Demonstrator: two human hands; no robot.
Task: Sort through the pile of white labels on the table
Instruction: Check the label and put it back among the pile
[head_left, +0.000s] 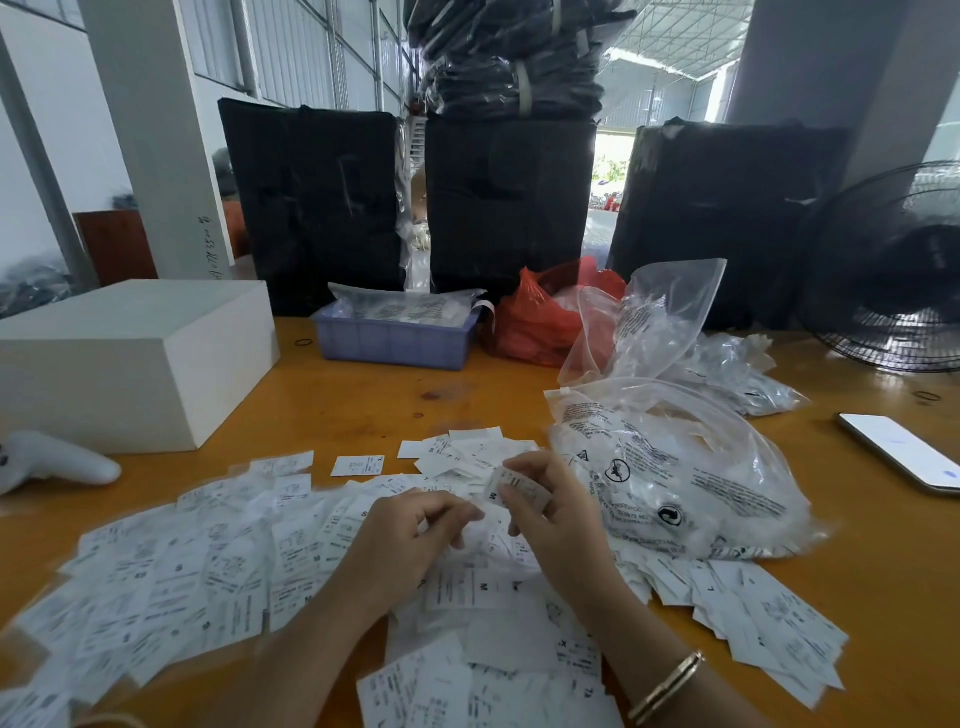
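A wide pile of white printed labels (208, 566) covers the near part of the orange table (353, 400). My right hand (550, 514) hovers over the middle of the pile and pinches a small stack of labels (511, 486) between thumb and fingers. My left hand (410, 540) is just left of it, fingers curled down over the labels; whether it holds one cannot be told. A smaller heap of labels (467, 452) lies just beyond the hands.
Clear printed plastic bags (691, 488) lie to the right, a phone (904, 452) beyond them. A white box (130, 358) and a white controller (47, 462) sit left. A blue bin (395, 343), a red bag (540, 317), black bundles and a fan (893, 270) stand behind.
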